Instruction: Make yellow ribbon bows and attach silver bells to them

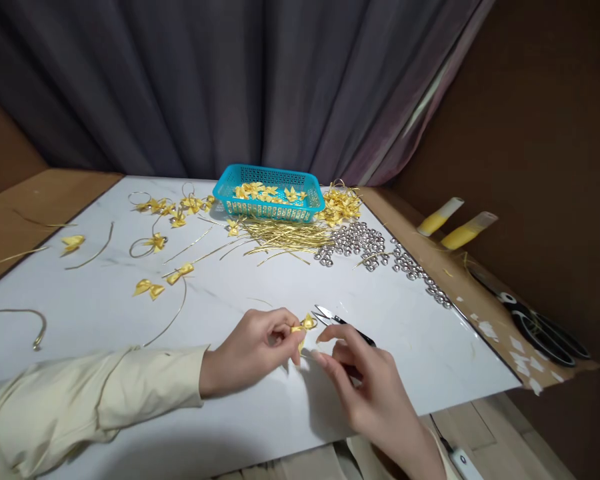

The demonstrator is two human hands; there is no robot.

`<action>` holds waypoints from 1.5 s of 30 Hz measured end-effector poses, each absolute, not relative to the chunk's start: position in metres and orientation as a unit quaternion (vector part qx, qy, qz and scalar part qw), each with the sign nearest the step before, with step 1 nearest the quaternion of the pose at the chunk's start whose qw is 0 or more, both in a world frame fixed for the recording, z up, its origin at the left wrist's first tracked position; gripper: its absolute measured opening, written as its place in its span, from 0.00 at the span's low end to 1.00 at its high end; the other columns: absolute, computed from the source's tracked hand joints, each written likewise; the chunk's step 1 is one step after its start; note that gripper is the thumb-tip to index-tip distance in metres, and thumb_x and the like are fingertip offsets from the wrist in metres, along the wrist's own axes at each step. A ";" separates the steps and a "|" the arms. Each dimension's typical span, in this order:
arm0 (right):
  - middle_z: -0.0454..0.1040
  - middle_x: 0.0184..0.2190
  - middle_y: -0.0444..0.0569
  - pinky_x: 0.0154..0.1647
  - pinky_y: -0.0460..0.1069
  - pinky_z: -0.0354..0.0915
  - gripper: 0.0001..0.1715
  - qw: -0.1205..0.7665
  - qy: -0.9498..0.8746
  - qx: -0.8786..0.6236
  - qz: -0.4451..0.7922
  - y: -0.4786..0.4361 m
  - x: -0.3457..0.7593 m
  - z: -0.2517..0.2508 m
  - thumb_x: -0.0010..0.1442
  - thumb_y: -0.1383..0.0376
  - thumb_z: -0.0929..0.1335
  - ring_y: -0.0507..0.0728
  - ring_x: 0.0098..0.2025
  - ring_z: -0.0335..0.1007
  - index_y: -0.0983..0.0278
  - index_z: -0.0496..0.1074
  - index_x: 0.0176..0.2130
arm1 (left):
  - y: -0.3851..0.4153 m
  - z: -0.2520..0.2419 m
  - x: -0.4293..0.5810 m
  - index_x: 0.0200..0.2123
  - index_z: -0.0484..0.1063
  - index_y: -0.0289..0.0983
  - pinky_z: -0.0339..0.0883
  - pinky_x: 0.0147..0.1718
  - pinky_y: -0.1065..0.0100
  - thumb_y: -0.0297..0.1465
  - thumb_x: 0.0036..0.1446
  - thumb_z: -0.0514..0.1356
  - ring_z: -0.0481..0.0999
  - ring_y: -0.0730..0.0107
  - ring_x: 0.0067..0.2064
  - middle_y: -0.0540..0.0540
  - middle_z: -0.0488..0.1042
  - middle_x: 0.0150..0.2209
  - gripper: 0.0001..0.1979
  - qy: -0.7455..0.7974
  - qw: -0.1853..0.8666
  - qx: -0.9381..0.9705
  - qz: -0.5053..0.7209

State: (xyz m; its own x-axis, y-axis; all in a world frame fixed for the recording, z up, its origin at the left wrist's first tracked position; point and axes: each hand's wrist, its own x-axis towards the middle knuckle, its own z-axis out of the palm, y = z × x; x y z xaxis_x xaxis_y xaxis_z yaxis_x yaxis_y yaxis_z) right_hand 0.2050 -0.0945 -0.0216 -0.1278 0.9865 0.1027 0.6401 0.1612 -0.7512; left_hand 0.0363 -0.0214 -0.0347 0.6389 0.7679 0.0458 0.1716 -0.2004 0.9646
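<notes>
Near the table's front, my left hand [263,347] pinches a small yellow satin ribbon bow [308,321] between thumb and fingers. Part of the bow is hidden by the fingertips, and a small loop of gold cord shows beside it. Just right of the bow is my right hand [367,387], thumb and index finger apart, with no thing visible between them. A thin cord end seems to reach toward its thumb, too fine to make out. Small black-handled scissors [343,321] lie behind the right hand, blades pointing left.
A turquoise basket [220,190] holds yellow bows. Around it lie more bows [341,205], gold cord pieces [285,237] and silver beads or rings [355,240]. At right are two yellow-filled tubes [469,230], large black scissors [540,327] and paper scraps. Grey curtains hang behind.
</notes>
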 end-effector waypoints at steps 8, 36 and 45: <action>0.53 0.15 0.34 0.18 0.44 0.48 0.09 0.250 -0.757 -0.563 0.217 -0.096 0.196 -0.027 0.64 0.59 0.61 0.50 0.15 0.49 0.63 0.60 0.37 | -0.023 -0.034 0.036 0.28 0.69 0.33 0.58 0.21 0.74 0.33 0.56 0.55 0.65 0.76 0.21 0.51 0.70 0.19 0.10 0.350 0.568 0.702 0.249; 0.52 0.16 0.37 0.22 0.45 0.48 0.18 0.275 -0.672 -0.565 0.392 -0.090 0.194 -0.032 0.66 0.61 0.53 0.48 0.18 0.48 0.62 0.56 0.25 | -0.015 -0.034 0.038 0.28 0.76 0.33 0.61 0.34 0.67 0.34 0.52 0.60 0.69 0.66 0.33 0.45 0.73 0.29 0.10 0.365 0.584 0.675 0.264; 0.53 0.15 0.37 0.21 0.44 0.49 0.19 0.320 -0.602 -0.566 0.464 -0.090 0.195 -0.039 0.65 0.60 0.56 0.47 0.18 0.49 0.63 0.59 0.25 | -0.016 -0.026 0.039 0.24 0.75 0.33 0.59 0.32 0.70 0.33 0.51 0.61 0.66 0.72 0.30 0.47 0.72 0.26 0.10 0.360 0.689 0.579 0.246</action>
State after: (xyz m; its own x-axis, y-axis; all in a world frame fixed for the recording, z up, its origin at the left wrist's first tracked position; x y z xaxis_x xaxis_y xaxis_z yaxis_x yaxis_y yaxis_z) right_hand 0.1953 -0.0898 -0.0392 -0.1553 0.9779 -0.1400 0.3848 -0.0706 -0.9203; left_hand 0.0393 -0.0158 -0.0256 0.6188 0.7566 -0.2113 0.0783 0.2082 0.9749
